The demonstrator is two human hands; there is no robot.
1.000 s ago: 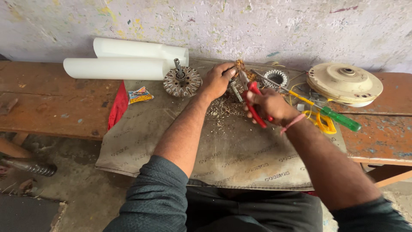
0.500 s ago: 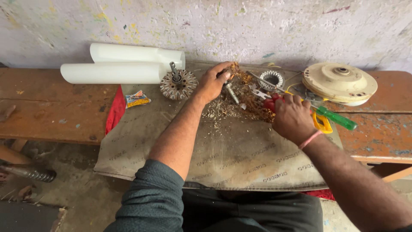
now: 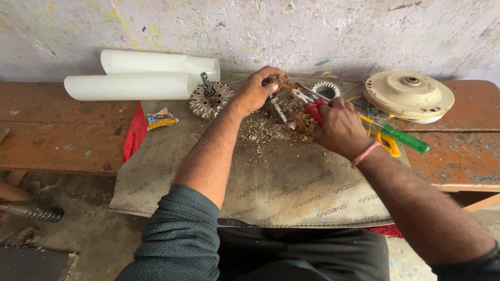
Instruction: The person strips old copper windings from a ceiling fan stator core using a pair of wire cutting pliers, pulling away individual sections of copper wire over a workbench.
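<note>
My left hand (image 3: 256, 91) grips a clump of copper winding wire (image 3: 284, 80) at the back of the grey sack mat (image 3: 271, 177). My right hand (image 3: 339, 127) is closed around the red handles of a pair of pliers (image 3: 308, 103), whose metal jaws point up and left into the wire. Bits of cut wire and debris (image 3: 263, 130) lie scattered on the mat under both hands. A round metal rotor with a shaft (image 3: 209, 98) stands just left of my left hand.
Two white plastic pipes (image 3: 130, 86) lie at the back left. A cream round motor cover (image 3: 409, 96) sits at the back right, with a green-handled screwdriver (image 3: 405, 138) and a yellow-handled tool (image 3: 385, 141) beside my right wrist. A toothed metal ring (image 3: 325, 89) lies behind the pliers. Red cloth (image 3: 136, 132) borders the mat.
My right hand with the pliers has moved left and closer to the wire clump. My left hand stays on the wire.
</note>
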